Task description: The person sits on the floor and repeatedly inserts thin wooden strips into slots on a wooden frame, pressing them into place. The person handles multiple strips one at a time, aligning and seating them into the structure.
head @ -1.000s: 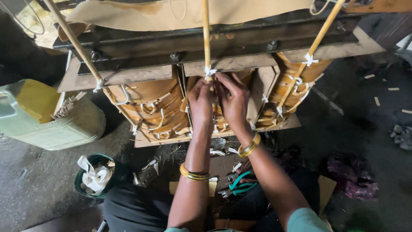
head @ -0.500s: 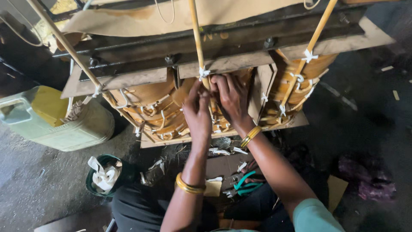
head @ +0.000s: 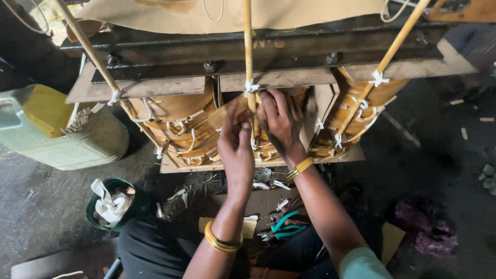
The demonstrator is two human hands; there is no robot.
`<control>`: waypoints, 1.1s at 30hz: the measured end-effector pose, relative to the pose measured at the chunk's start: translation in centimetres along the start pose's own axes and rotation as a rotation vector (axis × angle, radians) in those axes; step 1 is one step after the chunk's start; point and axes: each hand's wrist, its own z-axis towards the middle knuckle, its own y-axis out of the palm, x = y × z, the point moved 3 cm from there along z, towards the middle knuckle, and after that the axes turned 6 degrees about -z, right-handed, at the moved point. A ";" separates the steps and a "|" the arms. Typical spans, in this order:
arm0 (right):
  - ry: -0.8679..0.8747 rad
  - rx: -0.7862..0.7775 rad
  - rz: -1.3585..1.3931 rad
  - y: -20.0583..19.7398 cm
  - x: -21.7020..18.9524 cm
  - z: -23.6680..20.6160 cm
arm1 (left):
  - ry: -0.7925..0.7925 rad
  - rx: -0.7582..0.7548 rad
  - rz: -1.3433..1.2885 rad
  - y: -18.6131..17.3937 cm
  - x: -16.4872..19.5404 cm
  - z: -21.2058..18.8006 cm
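Note:
A large transformer core (head: 268, 46) of dark steel bars stands before me, with three windings wrapped in tan paper (head: 175, 124). Three yellow sleeved leads run up from them, each tied with white tape. My right hand (head: 280, 121) curls around the middle lead (head: 248, 46) just below its white tie (head: 251, 87). My left hand (head: 236, 142) is beside it, fingers pinched on a tan paper strip (head: 226, 112) at the middle winding. Both wrists wear gold bangles. The fingertips hide the winding behind them.
A pale green and yellow jerry can (head: 57, 137) sits at the left. A green tub (head: 98, 212) holding white tape scraps is near my knee. Green-handled pliers (head: 284, 223) lie on cardboard between my arms. A purple rag (head: 431, 233) lies on the floor at right.
My left hand has dropped from the white tie and moved left to the tan strip. My right hand stays at the middle lead. The view has shifted slightly.

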 end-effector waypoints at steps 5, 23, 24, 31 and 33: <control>-0.016 0.038 0.009 0.5 -0.1 0.0 | 0.335 0.061 0.131 1.2 1.3 -0.6; 0.150 -0.289 -0.071 -1.4 -1.9 2.6 | 0.048 -0.032 0.333 0.6 -2.2 6.4; 0.133 -0.314 -0.122 -1.5 -1.9 2.9 | -0.011 -0.028 0.323 0.6 -2.3 6.3; 0.061 -0.366 0.016 -2.3 -1.8 3.4 | 0.189 0.004 0.321 0.3 -1.7 6.3; 0.160 -0.472 0.104 -2.4 -1.0 3.7 | 0.192 0.002 0.331 0.3 -1.9 6.5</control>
